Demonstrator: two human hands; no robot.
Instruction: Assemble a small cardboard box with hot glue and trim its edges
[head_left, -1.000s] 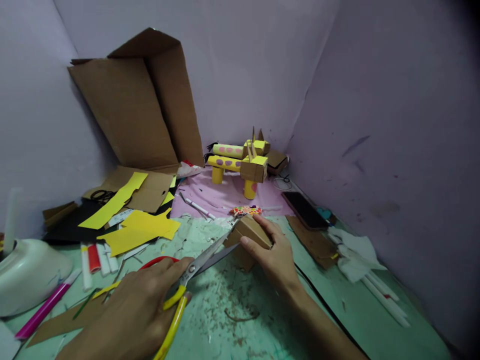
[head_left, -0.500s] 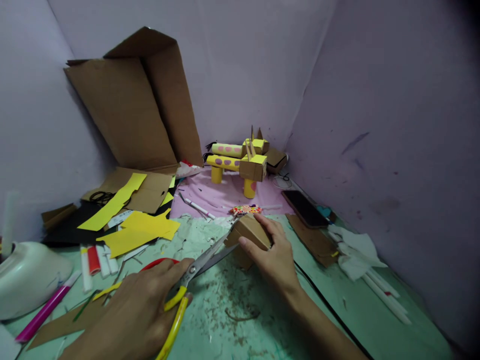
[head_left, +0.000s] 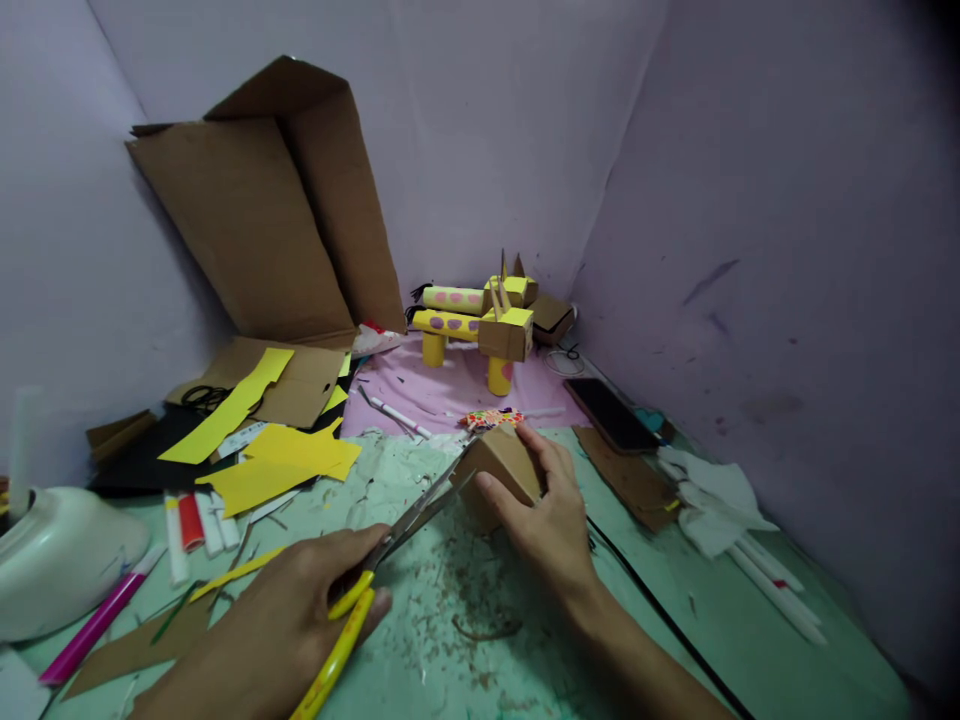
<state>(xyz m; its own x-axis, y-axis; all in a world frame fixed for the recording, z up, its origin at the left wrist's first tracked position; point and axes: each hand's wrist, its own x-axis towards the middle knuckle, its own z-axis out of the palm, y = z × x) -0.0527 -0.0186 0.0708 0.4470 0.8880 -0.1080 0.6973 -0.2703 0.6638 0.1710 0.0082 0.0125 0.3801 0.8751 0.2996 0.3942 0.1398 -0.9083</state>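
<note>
My left hand (head_left: 300, 600) is wrapped round a pair of scissors (head_left: 345, 640) with yellow handles. The scissors' blades point up and right, slightly apart, their tips at the left edge of a small brown cardboard box (head_left: 495, 460). Fingers and thumb of my right hand (head_left: 544, 500) grip that box from the right, holding it just above the green table cover (head_left: 405, 650). Whether the blades are cutting into the cardboard I cannot tell. Small brown scraps lie scattered on the cover below the box.
Behind stand two yellow spotted cardboard animals (head_left: 450, 323) on a pink cloth (head_left: 390, 370). Yellow paper (head_left: 285, 465), markers (head_left: 191, 522) and a white pot (head_left: 67, 560) are at left. A phone (head_left: 611, 415), white tissue (head_left: 709, 500) and black cable (head_left: 660, 615) lie at right.
The scissors' blades have drawn closer together and turned a little, and the red part of the handle has gone from sight behind my left hand. My right hand keeps its grip on the box.
</note>
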